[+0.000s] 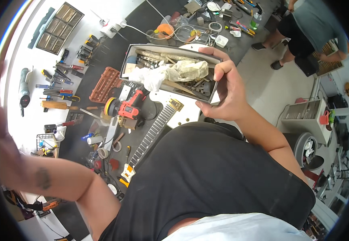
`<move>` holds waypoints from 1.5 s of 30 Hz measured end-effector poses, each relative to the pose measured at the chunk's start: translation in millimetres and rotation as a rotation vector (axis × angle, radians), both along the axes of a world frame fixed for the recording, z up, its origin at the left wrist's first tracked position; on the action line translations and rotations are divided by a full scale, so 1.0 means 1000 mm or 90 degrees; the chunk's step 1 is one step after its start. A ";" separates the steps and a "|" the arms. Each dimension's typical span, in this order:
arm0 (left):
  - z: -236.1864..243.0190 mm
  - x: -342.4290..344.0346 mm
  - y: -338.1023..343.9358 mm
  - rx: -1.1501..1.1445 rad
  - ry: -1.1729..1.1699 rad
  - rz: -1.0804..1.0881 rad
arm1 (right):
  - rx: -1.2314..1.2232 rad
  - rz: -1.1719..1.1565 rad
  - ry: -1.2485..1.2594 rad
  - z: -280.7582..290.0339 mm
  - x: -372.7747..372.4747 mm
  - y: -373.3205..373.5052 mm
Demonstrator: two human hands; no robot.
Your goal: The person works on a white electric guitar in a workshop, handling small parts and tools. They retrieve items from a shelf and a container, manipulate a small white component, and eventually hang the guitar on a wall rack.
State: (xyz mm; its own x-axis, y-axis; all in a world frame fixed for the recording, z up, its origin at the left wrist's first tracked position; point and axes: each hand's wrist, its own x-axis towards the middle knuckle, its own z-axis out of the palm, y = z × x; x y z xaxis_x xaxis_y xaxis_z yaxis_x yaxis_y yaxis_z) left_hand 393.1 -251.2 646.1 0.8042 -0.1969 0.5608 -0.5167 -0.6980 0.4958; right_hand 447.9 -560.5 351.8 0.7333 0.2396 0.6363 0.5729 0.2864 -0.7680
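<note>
My right hand (231, 90) grips the right end of a shallow rectangular box (176, 51), thumb at the near edge and fingers at the far one. The box is held up, tilted, over the workbench. Inside lie a crumpled whitish wrapping (152, 76), a pale yellowish wrapped bundle (192, 70), thin sticks and small dark metal pieces. My left hand (2, 88) is raised at the far left, apart from the box, and smeared by motion; its fingers cannot be made out. Below the box a white electric guitar (176, 116) lies on the bench, partly hidden by my black shirt.
On the dark bench (78, 130) are a red polisher (132, 106), an orange-brown socket set case (105, 85), tape rolls and several tools. Screwdrivers and pliers (62, 76) hang on the left wall. Another person (317, 30) stands at the upper right. A bin (303, 146) stands at right.
</note>
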 end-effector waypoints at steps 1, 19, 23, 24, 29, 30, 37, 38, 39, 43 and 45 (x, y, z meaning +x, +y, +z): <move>-0.030 0.008 -0.017 0.084 0.045 -0.032 | 0.025 0.018 0.011 -0.003 0.000 0.001; -0.153 0.091 -0.037 0.105 0.194 -0.052 | 0.048 0.079 0.042 -0.010 0.005 -0.005; -0.154 0.093 -0.022 0.049 0.238 -0.114 | 0.047 0.090 0.041 -0.007 0.006 -0.004; -0.153 0.092 -0.023 0.047 0.238 -0.117 | 0.050 0.093 0.042 -0.007 0.007 -0.003; -0.156 0.093 -0.026 0.054 0.209 -0.152 | 0.080 0.105 0.045 0.002 0.009 0.003; -0.158 0.092 -0.026 0.018 0.222 -0.155 | 0.086 0.109 0.049 0.004 0.008 0.004; -0.155 0.094 -0.023 0.065 0.206 -0.173 | 0.094 0.121 0.039 0.010 0.008 0.008; -0.155 0.094 -0.023 0.069 0.183 -0.173 | 0.092 0.118 0.035 0.010 0.008 0.008; -0.154 0.095 -0.022 0.072 0.159 -0.173 | 0.090 0.114 0.032 0.011 0.009 0.009; -0.151 0.094 -0.017 0.052 0.180 -0.206 | 0.080 0.106 0.030 0.014 0.007 0.010; -0.151 0.093 -0.017 0.053 0.183 -0.228 | 0.063 0.096 0.026 0.012 0.007 0.010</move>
State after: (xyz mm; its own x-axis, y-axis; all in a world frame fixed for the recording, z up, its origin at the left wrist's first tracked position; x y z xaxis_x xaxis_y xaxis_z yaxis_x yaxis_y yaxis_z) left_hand 486.3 -267.9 495.6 0.7976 -0.5255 0.2962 -0.5826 -0.5440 0.6039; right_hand 454.7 -550.0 364.0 0.7198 0.2865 0.6323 0.4868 0.4411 -0.7540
